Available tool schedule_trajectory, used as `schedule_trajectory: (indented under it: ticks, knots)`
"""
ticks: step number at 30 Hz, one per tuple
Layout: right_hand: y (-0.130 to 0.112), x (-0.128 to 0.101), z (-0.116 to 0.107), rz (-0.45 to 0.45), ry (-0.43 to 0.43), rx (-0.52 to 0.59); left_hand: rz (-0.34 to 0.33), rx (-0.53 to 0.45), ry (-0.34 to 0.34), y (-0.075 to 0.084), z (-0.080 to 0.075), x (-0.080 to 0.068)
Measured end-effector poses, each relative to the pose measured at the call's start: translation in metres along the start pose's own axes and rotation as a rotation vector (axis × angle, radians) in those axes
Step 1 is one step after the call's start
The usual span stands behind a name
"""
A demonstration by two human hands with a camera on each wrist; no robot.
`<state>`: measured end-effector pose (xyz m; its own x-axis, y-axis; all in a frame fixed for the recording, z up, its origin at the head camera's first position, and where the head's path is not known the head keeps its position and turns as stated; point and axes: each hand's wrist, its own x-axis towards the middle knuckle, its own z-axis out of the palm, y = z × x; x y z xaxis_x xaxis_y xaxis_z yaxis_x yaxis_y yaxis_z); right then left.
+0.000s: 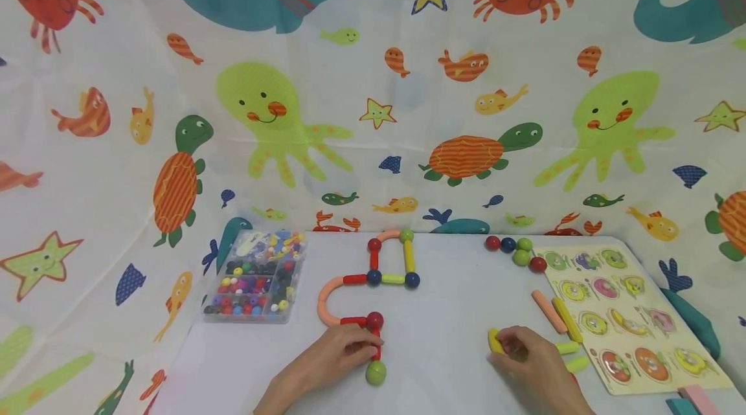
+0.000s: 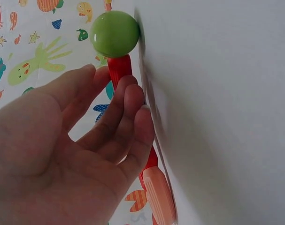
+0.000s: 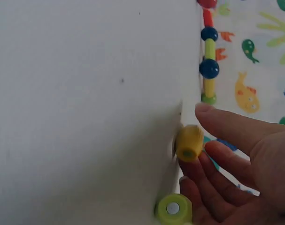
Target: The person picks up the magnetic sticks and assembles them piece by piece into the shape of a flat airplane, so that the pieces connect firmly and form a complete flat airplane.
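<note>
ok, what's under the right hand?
The right hand covers a yellow stick, one end poking out left. Two green sticks show at its right. Anything else beneath is hidden.

Two hands show, and both are bare. The left hand (image 1: 338, 353) has no glove, no ring and no band on it. The right hand (image 1: 527, 357) is the same, with nothing worn on its fingers. The arms behind the hands are bare too, as far as the head view shows them. No sleeve reaches the wrists. In the left wrist view the fingers (image 2: 128, 112) look smooth, and the nails cannot be seen. In the right wrist view the fingers (image 3: 227, 124) are plain, with no ring. One short nail shows at the tip of the top finger there, with no paint on it.
</note>
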<state>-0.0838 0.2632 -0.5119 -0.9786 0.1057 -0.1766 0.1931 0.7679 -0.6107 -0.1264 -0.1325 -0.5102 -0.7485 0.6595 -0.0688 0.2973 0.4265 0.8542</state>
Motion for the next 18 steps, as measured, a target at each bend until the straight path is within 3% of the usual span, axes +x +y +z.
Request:
schedule_trajectory:
  ticks: [8, 14, 18]
  knots:
    - [-0.006, 0.003, 0.01, -0.016, -0.018, 0.022, 0.002, 0.0, -0.007, -0.001, 0.001, -0.001]
    - [-0.016, 0.002, 0.015, -0.014, -0.095, 0.076, 0.011, -0.004, -0.02, 0.0, 0.001, -0.002]
    - [-0.023, 0.001, 0.02, -0.13, -0.182, 0.122, 0.032, -0.016, -0.03, 0.0, 0.001, -0.003]
